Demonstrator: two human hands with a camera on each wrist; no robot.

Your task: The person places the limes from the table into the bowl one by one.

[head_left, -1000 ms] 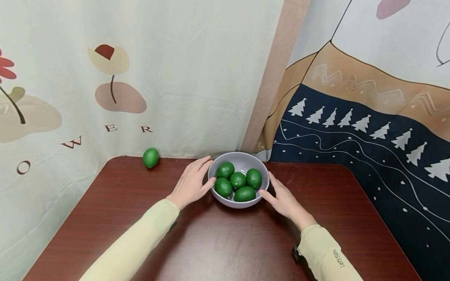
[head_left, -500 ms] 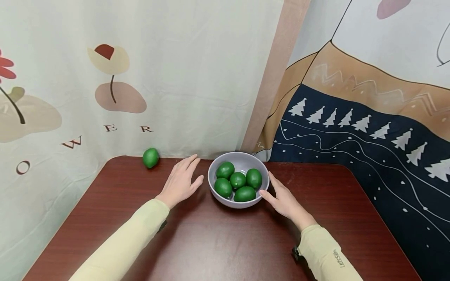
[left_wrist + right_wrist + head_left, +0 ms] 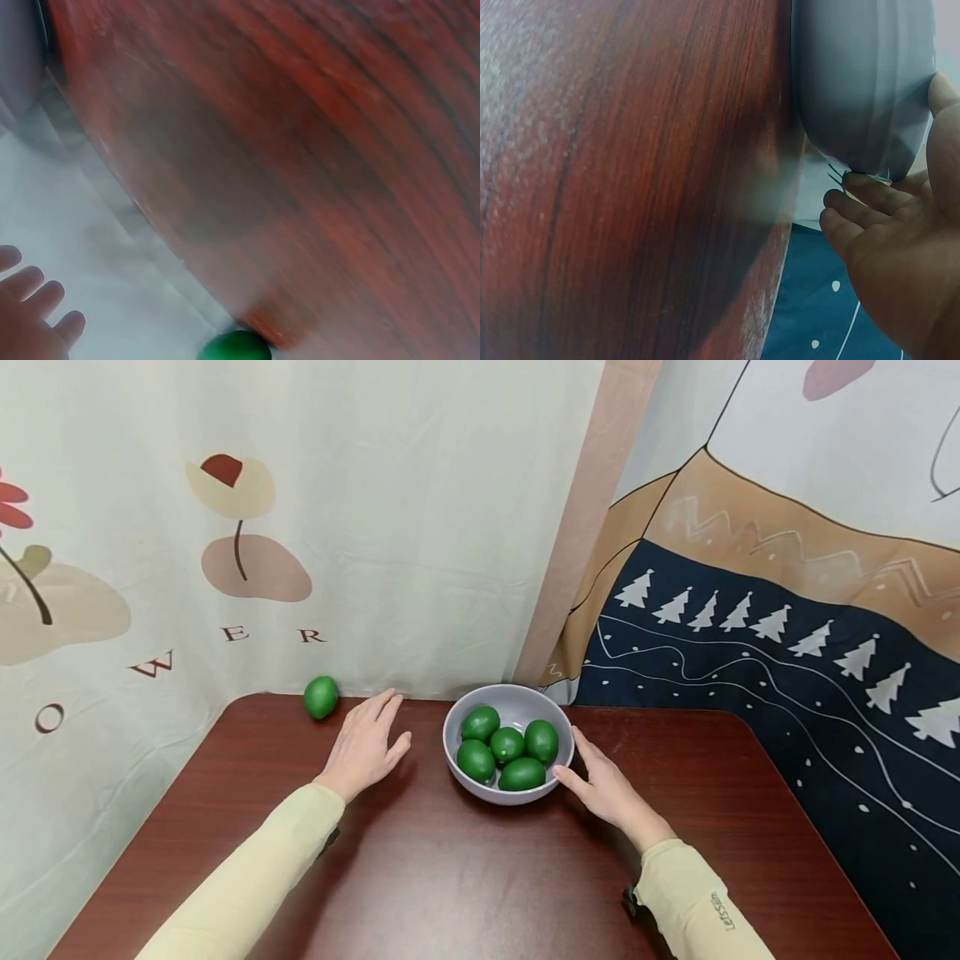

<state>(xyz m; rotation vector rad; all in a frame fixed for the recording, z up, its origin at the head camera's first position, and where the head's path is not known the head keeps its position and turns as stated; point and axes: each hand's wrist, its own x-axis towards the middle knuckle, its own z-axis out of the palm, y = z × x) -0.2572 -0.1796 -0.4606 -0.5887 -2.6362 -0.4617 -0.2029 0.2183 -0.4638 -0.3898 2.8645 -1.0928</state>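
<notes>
A grey-lavender bowl [image 3: 510, 697] stands near the far edge of the table with several green limes [image 3: 522, 774] inside. My right hand [image 3: 609, 787] holds the bowl's right side, thumb at the rim and fingers along the outer wall; the right wrist view shows these fingers [image 3: 859, 214] against the grey bowl [image 3: 862, 82]. Left of the bowl, my left hand [image 3: 363, 745] hovers over the table with fingers extended and nothing in them. A single lime [image 3: 321, 697] lies beyond it at the far left edge, and the left wrist view catches this lime [image 3: 236, 346] at the bottom.
The dark red wooden table [image 3: 480, 877] has rounded far corners. Behind it hangs a pale curtain [image 3: 420, 527] with flower prints, and on the right a navy and tan cloth [image 3: 750, 668] with white trees. Both drape close to the table's far edge.
My left hand has let go of the bowl's left rim and moved left toward the single lime. The right hand and the bowl have stayed in place.
</notes>
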